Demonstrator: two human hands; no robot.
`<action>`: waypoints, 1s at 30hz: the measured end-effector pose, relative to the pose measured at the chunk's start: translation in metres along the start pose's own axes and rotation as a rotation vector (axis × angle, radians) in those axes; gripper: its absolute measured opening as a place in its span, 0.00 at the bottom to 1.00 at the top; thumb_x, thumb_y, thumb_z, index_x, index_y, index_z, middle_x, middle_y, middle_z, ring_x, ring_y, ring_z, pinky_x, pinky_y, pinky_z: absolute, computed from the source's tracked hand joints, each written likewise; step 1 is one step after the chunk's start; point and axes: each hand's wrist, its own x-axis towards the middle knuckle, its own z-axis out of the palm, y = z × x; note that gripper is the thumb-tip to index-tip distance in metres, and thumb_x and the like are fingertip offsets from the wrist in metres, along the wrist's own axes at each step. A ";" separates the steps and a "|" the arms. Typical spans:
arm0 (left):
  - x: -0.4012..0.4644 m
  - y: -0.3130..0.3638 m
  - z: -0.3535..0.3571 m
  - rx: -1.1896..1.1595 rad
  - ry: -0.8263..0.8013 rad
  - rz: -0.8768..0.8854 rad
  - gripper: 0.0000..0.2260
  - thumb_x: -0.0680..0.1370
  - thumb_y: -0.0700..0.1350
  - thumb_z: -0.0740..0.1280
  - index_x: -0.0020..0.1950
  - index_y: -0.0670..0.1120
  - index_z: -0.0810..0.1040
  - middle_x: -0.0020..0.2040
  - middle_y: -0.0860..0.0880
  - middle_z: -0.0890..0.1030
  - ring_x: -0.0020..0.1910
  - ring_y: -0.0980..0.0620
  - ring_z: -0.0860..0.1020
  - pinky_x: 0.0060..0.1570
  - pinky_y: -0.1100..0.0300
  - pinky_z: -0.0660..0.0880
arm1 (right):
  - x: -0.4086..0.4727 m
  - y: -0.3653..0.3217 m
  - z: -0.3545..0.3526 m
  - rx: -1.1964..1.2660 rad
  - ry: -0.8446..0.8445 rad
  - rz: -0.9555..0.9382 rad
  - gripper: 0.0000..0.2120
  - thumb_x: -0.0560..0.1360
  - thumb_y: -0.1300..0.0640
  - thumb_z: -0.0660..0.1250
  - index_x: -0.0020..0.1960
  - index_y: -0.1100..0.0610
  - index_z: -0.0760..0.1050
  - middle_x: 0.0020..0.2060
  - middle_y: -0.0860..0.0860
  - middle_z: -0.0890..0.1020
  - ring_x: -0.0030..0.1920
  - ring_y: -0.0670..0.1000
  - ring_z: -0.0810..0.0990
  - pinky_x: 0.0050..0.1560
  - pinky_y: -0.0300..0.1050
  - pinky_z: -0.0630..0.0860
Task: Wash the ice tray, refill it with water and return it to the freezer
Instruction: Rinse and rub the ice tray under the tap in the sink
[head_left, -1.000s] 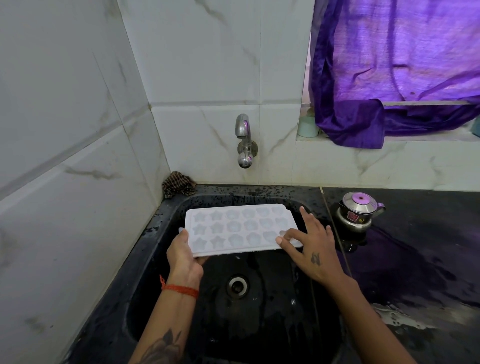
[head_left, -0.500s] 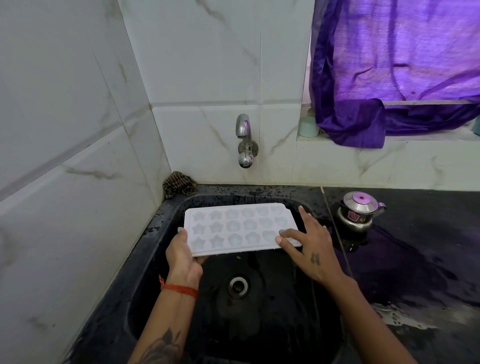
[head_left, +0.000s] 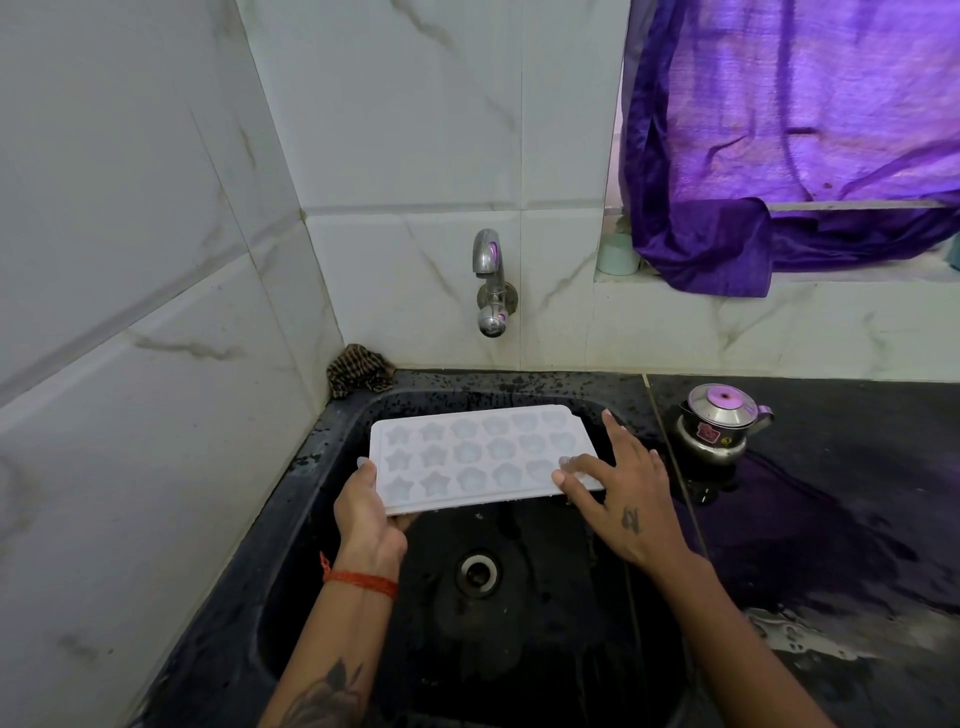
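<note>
Little has moved: the ice tray (head_left: 480, 457) stays mid-frame over the sink (head_left: 311, 467), left hand (head_left: 366, 512) gripping, right hand (head_left: 621, 499) resting flat (tap (head_left: 488, 283) dry); filling and freezing remain.

Left hand (head_left: 366, 512) grips ice tray (head_left: 480, 457) over sink (head_left: 311, 519); right hand (head_left: 626, 499) touches.

White marble-tiled walls (head_left: 156, 260), purple curtain (head_left: 789, 130)

White ice tray (head_left: 483, 457) w/ star moulds is showing vs black sink (head_left: 519, 649). Purple curtain (head_left: 789, 130) is hanging; checked brown cloth (head_left: 358, 370) is lying by grey-veined white tiles (head_left: 395, 130).
</note>
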 end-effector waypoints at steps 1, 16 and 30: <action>0.000 0.000 0.000 -0.001 0.000 0.000 0.12 0.82 0.48 0.60 0.40 0.45 0.72 0.38 0.46 0.77 0.37 0.47 0.76 0.45 0.45 0.75 | 0.000 0.000 0.001 0.025 0.003 -0.006 0.28 0.71 0.31 0.49 0.51 0.45 0.81 0.76 0.56 0.58 0.75 0.57 0.58 0.72 0.62 0.52; 0.000 -0.001 0.001 -0.010 -0.009 -0.001 0.12 0.82 0.47 0.60 0.40 0.45 0.72 0.38 0.46 0.77 0.36 0.47 0.76 0.41 0.47 0.75 | 0.003 -0.006 -0.005 0.131 0.059 -0.036 0.22 0.71 0.33 0.55 0.50 0.47 0.76 0.75 0.53 0.60 0.74 0.55 0.60 0.72 0.60 0.57; -0.001 0.000 -0.001 -0.018 -0.018 -0.004 0.11 0.82 0.47 0.60 0.41 0.46 0.72 0.40 0.46 0.78 0.37 0.47 0.76 0.42 0.46 0.75 | 0.004 -0.017 -0.003 0.116 -0.162 -0.052 0.27 0.66 0.28 0.50 0.47 0.40 0.80 0.77 0.49 0.54 0.77 0.51 0.49 0.74 0.59 0.47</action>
